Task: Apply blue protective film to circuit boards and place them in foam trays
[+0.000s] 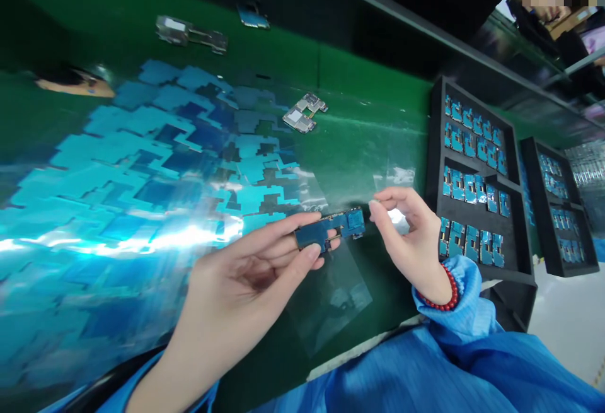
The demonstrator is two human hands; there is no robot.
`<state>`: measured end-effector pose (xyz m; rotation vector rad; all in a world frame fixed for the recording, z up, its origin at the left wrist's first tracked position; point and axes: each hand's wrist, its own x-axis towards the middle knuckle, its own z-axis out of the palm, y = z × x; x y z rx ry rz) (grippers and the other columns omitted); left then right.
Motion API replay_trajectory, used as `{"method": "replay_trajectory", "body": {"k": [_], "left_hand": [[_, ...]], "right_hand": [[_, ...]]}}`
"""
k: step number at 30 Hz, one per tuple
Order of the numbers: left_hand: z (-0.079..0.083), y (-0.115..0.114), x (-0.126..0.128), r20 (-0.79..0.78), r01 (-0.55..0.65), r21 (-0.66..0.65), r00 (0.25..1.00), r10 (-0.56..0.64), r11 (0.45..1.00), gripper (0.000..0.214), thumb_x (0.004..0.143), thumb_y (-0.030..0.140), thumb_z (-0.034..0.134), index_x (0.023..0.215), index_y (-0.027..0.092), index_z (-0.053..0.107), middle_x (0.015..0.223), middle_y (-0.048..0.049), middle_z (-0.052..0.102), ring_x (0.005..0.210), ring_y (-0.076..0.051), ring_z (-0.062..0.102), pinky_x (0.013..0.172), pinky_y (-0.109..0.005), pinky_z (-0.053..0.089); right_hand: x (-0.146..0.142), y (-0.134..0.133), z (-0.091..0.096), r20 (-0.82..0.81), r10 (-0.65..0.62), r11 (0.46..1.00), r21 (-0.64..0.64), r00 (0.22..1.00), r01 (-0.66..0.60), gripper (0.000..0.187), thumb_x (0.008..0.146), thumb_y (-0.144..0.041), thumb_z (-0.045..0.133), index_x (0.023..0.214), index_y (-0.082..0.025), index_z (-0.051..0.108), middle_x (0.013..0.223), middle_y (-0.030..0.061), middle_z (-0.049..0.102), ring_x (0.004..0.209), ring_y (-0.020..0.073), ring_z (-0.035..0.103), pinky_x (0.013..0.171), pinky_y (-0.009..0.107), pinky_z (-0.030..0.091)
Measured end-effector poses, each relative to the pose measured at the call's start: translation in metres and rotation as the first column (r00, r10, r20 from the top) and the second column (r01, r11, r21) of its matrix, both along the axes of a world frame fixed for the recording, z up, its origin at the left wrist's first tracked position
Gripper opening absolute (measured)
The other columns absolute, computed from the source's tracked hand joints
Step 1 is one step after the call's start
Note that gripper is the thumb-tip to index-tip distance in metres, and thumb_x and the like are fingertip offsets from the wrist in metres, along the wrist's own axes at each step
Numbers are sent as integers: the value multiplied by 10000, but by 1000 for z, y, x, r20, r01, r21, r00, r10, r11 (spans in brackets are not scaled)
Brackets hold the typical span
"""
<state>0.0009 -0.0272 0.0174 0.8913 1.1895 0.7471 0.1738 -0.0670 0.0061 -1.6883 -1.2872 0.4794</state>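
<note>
My left hand (246, 274) grips a small blue circuit board (333, 227) between thumb and fingers, holding it above the green belt (359, 104). My right hand (409, 236) hovers just right of the board's end, fingers curled in a pinch; a thin clear film (392, 181) shows by its fingertips, but I cannot tell whether the fingers hold it. A red bead bracelet (444, 296) and a blue sleeve sit at that wrist.
A large sheet of overlapping blue film pieces (142, 173) covers the belt's left part. A bare silver board (305, 112) lies mid-belt, with others (191, 31) farther back. Two black trays (477, 180) (560, 205) of blue boards stand at right. Another person's hand (75, 82) rests far left.
</note>
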Motion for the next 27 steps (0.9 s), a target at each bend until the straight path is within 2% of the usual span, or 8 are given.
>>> {"method": "replay_trajectory", "body": {"k": [3, 6, 9, 12, 18, 20, 23, 27], "left_hand": [[2, 2, -1, 14, -14, -2, 1000, 14, 1000, 253, 651, 277, 814, 890, 259, 734, 730, 60, 770, 656, -149, 730, 705, -196, 609], [-2, 4, -3, 29, 4, 1, 1000, -4, 1000, 318, 674, 309, 813, 966, 249, 703, 739, 34, 774, 661, -175, 735, 736, -248, 616], [-11, 6, -7, 13, 162, 36, 987, -163, 986, 268, 706, 331, 785, 932, 216, 699, 690, 1, 763, 649, -202, 735, 683, -262, 616], [-17, 6, -10, -19, 377, 82, 926, -377, 922, 158, 725, 354, 751, 760, 204, 716, 684, -24, 757, 666, -228, 735, 607, -257, 602], [-18, 3, -13, 122, 662, 56, 738, -663, 747, 227, 757, 317, 735, 579, 178, 709, 634, -57, 741, 575, -149, 680, 557, -165, 533], [-22, 2, -11, 190, 610, -3, 778, -598, 792, 230, 725, 305, 786, 570, 151, 715, 615, -79, 735, 567, -133, 675, 541, -128, 513], [-26, 2, -7, 253, 378, -128, 906, -338, 917, 225, 655, 329, 857, 621, 147, 729, 716, -85, 762, 691, -149, 720, 633, -115, 541], [-28, 4, 1, 285, 180, -131, 949, -137, 975, 282, 578, 414, 891, 607, 215, 693, 753, 10, 763, 848, -161, 733, 784, -142, 557]], "right_hand": [[0, 0, -2, -210, 84, 995, -41, 974, -95, 149, 881, -247, 616, 1012, -186, 651, 801, 15, 708, 747, 127, 692, 758, 273, 580], [-1, -1, -4, -450, 182, 966, -82, 874, -244, 213, 826, -329, 696, 979, -182, 677, 786, 21, 735, 707, 140, 715, 696, 272, 612], [0, 0, -2, -501, 156, 972, -74, 851, -221, 213, 801, -351, 723, 906, -167, 707, 738, 25, 734, 639, 134, 704, 638, 257, 613], [1, 3, 2, -466, 167, 976, -44, 869, -212, 206, 814, -360, 705, 889, -172, 743, 737, 23, 728, 592, 107, 659, 583, 228, 587], [3, 6, 5, -529, 363, 884, -65, 767, -464, 212, 828, -306, 681, 928, -141, 768, 753, 28, 712, 600, 87, 601, 549, 186, 518], [3, 6, 4, -559, 345, 893, -52, 754, -447, 247, 836, -282, 669, 1017, -135, 750, 800, 33, 725, 629, 89, 615, 618, 200, 538], [2, 4, 2, -550, 278, 936, -30, 788, -351, 296, 840, -280, 659, 1099, -146, 713, 935, 48, 741, 773, 121, 673, 781, 253, 560], [2, 4, -4, -511, 306, 921, -55, 803, -386, 242, 822, -301, 671, 985, -131, 729, 973, 69, 744, 881, 169, 695, 836, 292, 553]]}}
